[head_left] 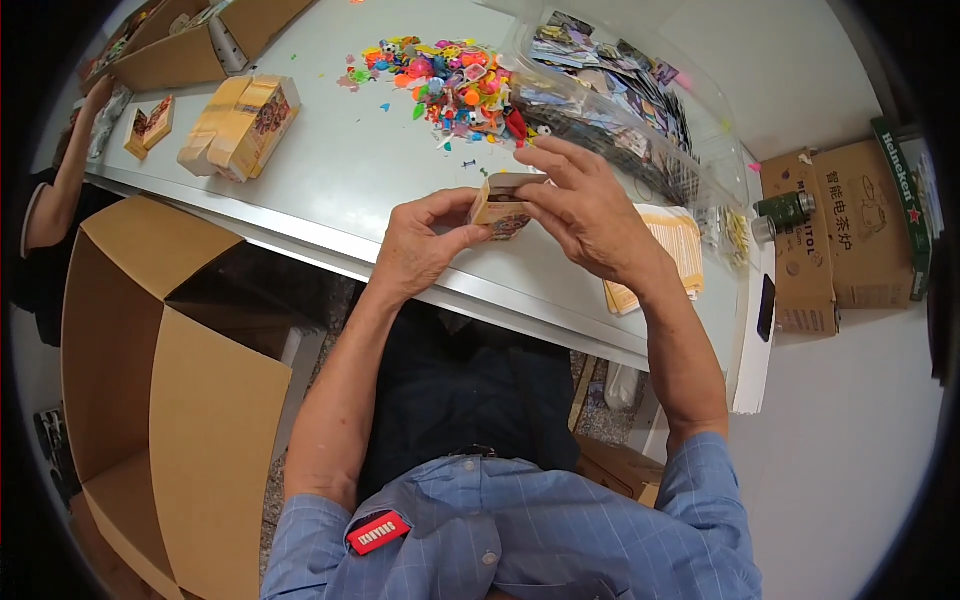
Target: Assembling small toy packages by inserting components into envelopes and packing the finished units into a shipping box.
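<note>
Fingers (455, 236) of both hands pinch a small carton (502, 207), partly hiding it.

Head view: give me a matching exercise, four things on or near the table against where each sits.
Things:
1. small printed box
2. pile of colourful small toys
3. green flask
4. large open cardboard carton

Places:
A. on the floor at the person's left
B. between the left hand and right hand
C. on the table's far side, beside clear bags of cards
D. at the table's right end, by brown boxes

Pairs: 1-B, 2-C, 3-D, 4-A
</note>
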Tool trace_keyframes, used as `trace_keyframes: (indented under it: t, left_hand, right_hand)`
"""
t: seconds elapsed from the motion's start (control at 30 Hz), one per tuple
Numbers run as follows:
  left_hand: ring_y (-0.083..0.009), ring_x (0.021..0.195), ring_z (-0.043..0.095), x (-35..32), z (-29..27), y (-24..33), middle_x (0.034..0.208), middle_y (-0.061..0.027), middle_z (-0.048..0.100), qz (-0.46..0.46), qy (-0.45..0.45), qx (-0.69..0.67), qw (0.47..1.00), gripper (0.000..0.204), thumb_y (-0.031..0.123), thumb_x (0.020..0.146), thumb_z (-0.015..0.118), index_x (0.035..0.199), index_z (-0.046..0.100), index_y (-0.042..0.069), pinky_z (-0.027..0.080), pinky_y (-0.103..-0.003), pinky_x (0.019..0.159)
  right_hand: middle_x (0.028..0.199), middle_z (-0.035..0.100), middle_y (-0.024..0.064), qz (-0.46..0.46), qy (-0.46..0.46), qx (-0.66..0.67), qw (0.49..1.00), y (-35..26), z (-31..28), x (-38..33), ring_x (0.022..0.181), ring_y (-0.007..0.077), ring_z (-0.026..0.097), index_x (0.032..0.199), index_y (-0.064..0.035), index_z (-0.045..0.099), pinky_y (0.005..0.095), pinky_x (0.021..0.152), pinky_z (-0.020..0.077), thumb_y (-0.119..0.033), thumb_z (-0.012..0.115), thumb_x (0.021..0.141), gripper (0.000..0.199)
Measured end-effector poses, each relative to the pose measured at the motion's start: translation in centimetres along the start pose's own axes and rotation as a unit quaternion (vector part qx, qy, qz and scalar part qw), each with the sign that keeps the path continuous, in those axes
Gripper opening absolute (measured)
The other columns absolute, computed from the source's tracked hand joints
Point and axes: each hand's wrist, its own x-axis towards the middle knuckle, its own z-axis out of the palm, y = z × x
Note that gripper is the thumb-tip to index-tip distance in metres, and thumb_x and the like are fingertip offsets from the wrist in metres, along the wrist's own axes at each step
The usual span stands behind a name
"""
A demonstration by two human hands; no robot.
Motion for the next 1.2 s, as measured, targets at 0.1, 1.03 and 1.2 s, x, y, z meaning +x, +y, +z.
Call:
trace_keyframes:
  t: [0.1, 1.03, 1.2]
  left_hand:
    - [-0.014, 0.096, 0.069, -0.1, 0.2, 0.1, 0.106, -0.008, 0.075, 0.003, 0.005, 0.012, 1.0, 0.037, 0.002, 0.083, 0.079, 0.119, 0.069, -0.001, 0.054, -0.029, 0.091]
    - [-0.0116, 0.092, 0.069, -0.2, -0.2, 1.0, 0.101, -0.0062, 0.075, 0.004, 0.014, 0.061, 0.998, 0.03, 0.003, 0.081, 0.078, 0.11, 0.072, -0.001, 0.054, -0.027, 0.088]
    - [-0.0124, 0.093, 0.068, -0.2, -0.2, 0.8, 0.103, -0.0061, 0.074, 0.005, 0.012, 0.054, 0.998, 0.034, 0.004, 0.082, 0.081, 0.114, 0.071, -0.001, 0.054, -0.028, 0.088]
  right_hand:
    - [0.127, 0.064, 0.0144, 0.058, 0.056, 0.091, 0.993, 0.3, 0.3, 0.1, 0.12, 0.0311, 0.059, 0.104, -0.0028, 0.071, 0.0389, 0.1, 0.0478, -0.007, 0.068, 0.092, 0.013]
    - [0.098, 0.069, 0.0145, 0.091, -0.043, -0.008, 0.995, 6.5, 10.3, 8.6, 0.087, 0.0353, 0.068, 0.108, -0.0045, 0.07, 0.0469, 0.077, 0.0546, -0.013, 0.068, 0.084, 0.025]
    - [0.09, 0.072, 0.0127, 0.114, -0.029, 0.101, 0.988, 7.2, 10.2, 8.5, 0.078, 0.026, 0.068, 0.109, -0.0031, 0.072, 0.0402, 0.071, 0.055, -0.011, 0.071, 0.082, 0.028]
